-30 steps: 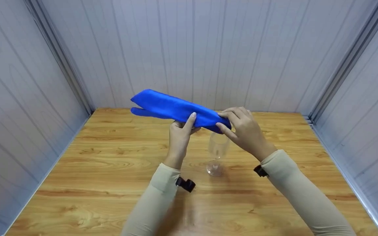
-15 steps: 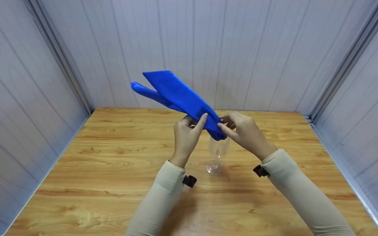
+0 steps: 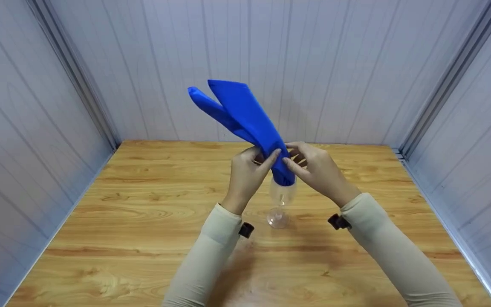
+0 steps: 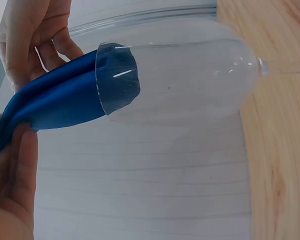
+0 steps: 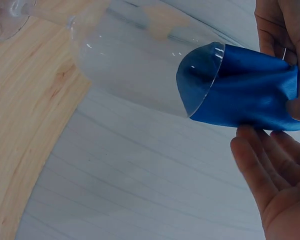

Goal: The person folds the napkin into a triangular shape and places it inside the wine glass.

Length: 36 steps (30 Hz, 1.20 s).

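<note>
A folded, shiny blue cloth napkin [image 3: 245,113] leans up and to the left, with a flat end and a narrow rolled end spread apart at its top. The clear stemmed wine glass [image 3: 283,196] stands upright on the table below it. Through the glass wall, the napkin's lower end [image 4: 117,75] shows just inside the rim. My left hand [image 3: 247,175] pinches the napkin, thumb in front and fingers behind. Across from it, my right hand [image 3: 320,172] holds the lower part, thumb on the near face; its fingers [image 5: 250,155] reach the napkin's edge.
The wood-grain table [image 3: 143,238] meets a pale panelled wall [image 3: 164,64] at the back, with side walls left and right. A black wrist camera [image 3: 246,230] sits on the left cuff, another black wrist camera [image 3: 338,221] on the right.
The napkin has swung from nearly level to steep, and its lower end has dropped into the glass mouth. My left hand has moved right, closer to my right hand, which has barely shifted.
</note>
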Available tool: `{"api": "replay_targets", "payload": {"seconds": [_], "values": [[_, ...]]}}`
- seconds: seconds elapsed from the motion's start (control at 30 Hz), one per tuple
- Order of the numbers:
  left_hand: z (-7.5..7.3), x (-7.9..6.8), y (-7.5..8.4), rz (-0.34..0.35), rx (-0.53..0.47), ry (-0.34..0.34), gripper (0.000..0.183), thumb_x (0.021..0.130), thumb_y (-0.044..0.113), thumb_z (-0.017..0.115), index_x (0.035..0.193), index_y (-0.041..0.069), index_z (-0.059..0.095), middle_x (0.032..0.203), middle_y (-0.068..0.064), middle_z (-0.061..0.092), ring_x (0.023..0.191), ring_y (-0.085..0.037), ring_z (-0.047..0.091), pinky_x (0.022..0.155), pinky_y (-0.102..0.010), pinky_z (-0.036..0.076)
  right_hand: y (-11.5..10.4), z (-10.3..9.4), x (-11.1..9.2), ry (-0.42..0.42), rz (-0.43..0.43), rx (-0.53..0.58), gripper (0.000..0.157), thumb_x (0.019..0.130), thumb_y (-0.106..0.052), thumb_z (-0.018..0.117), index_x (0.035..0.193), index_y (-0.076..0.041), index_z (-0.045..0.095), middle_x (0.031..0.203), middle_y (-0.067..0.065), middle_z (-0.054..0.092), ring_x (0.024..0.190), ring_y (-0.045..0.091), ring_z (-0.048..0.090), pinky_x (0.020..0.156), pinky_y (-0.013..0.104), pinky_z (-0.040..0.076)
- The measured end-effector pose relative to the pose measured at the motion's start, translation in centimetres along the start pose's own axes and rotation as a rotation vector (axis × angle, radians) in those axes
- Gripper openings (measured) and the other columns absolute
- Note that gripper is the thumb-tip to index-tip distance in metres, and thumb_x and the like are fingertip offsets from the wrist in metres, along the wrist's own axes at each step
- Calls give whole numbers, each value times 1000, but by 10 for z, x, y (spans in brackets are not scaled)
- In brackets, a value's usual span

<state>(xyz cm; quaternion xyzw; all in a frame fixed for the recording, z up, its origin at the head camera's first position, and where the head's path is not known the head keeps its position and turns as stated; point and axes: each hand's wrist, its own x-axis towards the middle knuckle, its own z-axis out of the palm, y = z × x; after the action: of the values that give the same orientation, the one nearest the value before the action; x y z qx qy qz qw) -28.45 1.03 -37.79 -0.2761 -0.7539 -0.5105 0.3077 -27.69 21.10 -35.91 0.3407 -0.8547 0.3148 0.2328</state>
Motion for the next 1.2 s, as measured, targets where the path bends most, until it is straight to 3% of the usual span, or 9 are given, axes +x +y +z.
{"api": "replay_targets", "payload": {"seconds": [0.2, 0.37, 0.57, 0.87, 1.2], "values": [[-2, 3, 2, 15, -7, -84, 24, 97, 28, 69, 92, 5, 72, 75, -1, 68, 64, -7, 63, 59, -24, 53, 1, -2, 1, 29, -5, 1, 27, 99, -21, 66, 120, -3, 68, 97, 4, 74, 78, 9, 68, 69, 29, 57], [-2, 2, 1, 31, -84, -174, 20, 98, 21, 66, 103, 2, 70, 84, -4, 71, 73, -9, 66, 66, -24, 56, 4, -3, -1, 48, -5, -3, 19, 99, -16, 64, 110, -1, 69, 92, 3, 74, 75, 8, 67, 66, 29, 56], [-2, -1, -2, -3, -186, -242, 25, 98, 14, 64, 117, 0, 67, 101, -8, 71, 89, -13, 68, 78, -27, 57, 9, -2, -4, 51, 9, 11, 12, 98, -12, 65, 102, 0, 66, 85, 3, 72, 70, 9, 66, 64, 29, 56], [3, -8, -7, -24, -184, -274, 25, 99, 17, 63, 119, 2, 66, 108, -6, 69, 93, -13, 68, 81, -27, 56, 17, 5, -10, 35, 43, 61, 11, 98, -10, 63, 102, -1, 67, 86, 3, 72, 75, 11, 69, 68, 31, 57], [5, -16, -16, -32, -159, -306, 23, 99, 15, 63, 117, 2, 67, 105, -7, 71, 90, -12, 68, 80, -27, 56, 24, 13, -18, 20, 46, -2, 5, 95, -8, 67, 93, -4, 67, 86, 4, 66, 79, 19, 63, 73, 36, 53]]}}
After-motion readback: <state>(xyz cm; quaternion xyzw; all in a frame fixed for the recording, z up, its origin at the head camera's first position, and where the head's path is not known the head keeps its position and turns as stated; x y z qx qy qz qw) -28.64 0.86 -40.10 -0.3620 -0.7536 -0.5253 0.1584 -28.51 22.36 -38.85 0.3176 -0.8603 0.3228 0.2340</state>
